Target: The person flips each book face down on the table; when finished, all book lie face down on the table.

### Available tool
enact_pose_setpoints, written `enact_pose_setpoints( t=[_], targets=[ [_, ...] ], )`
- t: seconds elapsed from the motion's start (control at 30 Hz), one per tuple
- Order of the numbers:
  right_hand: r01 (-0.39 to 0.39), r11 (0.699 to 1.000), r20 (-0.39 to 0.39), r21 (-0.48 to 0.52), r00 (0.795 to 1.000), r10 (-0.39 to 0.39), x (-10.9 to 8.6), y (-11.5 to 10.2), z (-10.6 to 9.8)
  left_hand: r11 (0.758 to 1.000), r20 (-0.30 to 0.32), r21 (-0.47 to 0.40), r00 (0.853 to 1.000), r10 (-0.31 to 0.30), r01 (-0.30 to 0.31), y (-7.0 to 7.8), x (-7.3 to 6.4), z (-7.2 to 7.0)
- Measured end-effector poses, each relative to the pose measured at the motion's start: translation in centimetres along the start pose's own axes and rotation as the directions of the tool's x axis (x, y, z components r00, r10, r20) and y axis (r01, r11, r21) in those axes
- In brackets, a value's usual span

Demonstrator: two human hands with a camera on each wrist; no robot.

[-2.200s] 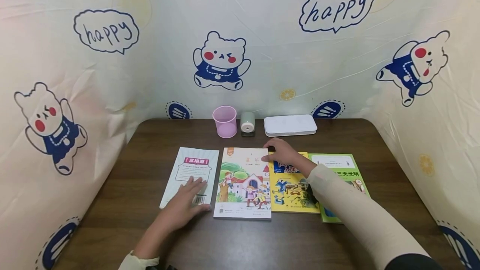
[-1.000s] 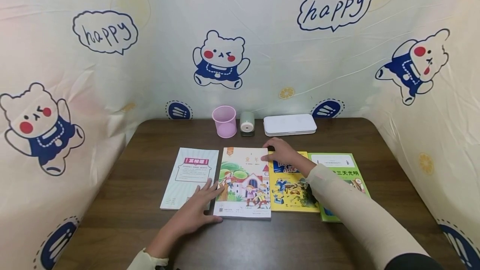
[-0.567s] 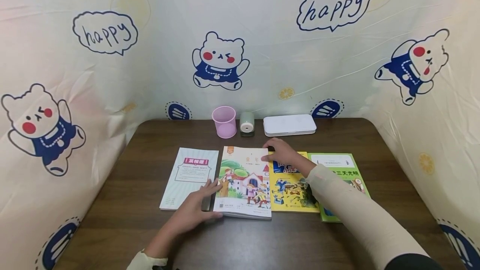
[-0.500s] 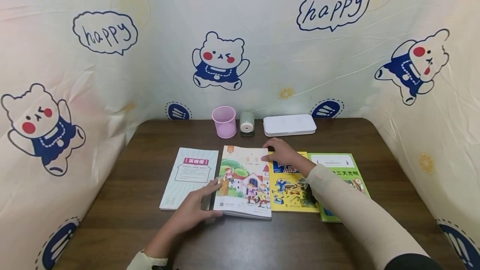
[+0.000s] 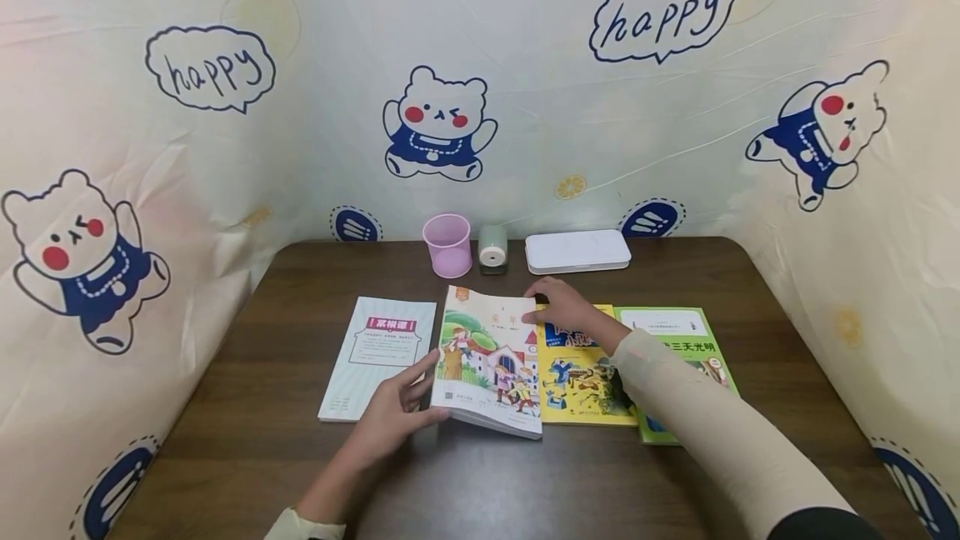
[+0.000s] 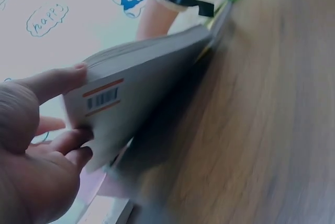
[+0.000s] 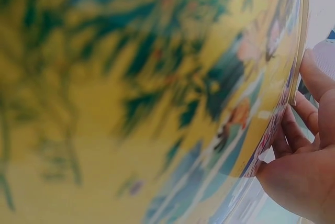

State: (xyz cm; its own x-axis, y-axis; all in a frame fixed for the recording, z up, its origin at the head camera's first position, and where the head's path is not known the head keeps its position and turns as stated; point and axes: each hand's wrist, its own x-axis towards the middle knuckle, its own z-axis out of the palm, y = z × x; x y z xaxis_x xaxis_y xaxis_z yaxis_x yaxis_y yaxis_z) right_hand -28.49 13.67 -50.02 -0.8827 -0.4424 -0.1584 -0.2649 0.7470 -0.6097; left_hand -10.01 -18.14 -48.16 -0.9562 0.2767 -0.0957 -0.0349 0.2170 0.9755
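In the head view, a white storybook (image 5: 487, 348) with a drawing of children and a house lies tilted, its left side raised off the table. My left hand (image 5: 393, 411) grips its left edge. The left wrist view shows that hand's thumb (image 6: 57, 80) on the page edges and fingers under the barcoded back cover. At the top right corner of the same book, my right hand (image 5: 566, 311) holds on with bent fingers. Beneath the right forearm lie a yellow book (image 5: 585, 390) and a green book (image 5: 693, 323), both partly covered.
A pale blue book (image 5: 375, 365) lies left of the white one. Along the back of the brown table (image 5: 247, 407) stand a pink cup (image 5: 450, 248), a small green pencil sharpener (image 5: 492, 248) and a white flat case (image 5: 577, 251). A printed curtain (image 5: 315, 132) surrounds the table.
My left hand moved from the pale blue book to the white storybook's left edge, took hold and lifted that side. The right hand stayed at the top right corner.
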Motion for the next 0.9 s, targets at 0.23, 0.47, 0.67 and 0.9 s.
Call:
enact_pose_setpoints(
  t=[0.23, 0.47, 0.67, 0.9],
  targets=[
    [0.003, 1.0, 0.002, 0.015, 1.0, -0.003, 0.1, 0.1, 0.0, 0.989, -0.073, -0.144, 0.997, 0.008, -0.018, 0.7, 0.0, 1.5],
    [-0.009, 1.0, -0.002, 0.011, 1.0, 0.009, 0.2, 0.1, 0.0, 0.966, -0.111, -0.247, 0.992, 0.052, -0.078, 1.1, -0.1, 2.7],
    [-0.023, 1.0, -0.006, 0.002, 1.0, 0.023, 0.3, 0.1, 0.0, 0.963, -0.142, -0.26, 0.989, 0.038, -0.075, 1.1, -0.1, 2.9],
    [0.007, 1.0, 0.0, 0.013, 1.0, -0.007, 0.5, -0.3, -0.1, 0.957, -0.149, -0.268, 0.986, 0.076, -0.114, 1.3, -0.1, 2.9]
  ],
)
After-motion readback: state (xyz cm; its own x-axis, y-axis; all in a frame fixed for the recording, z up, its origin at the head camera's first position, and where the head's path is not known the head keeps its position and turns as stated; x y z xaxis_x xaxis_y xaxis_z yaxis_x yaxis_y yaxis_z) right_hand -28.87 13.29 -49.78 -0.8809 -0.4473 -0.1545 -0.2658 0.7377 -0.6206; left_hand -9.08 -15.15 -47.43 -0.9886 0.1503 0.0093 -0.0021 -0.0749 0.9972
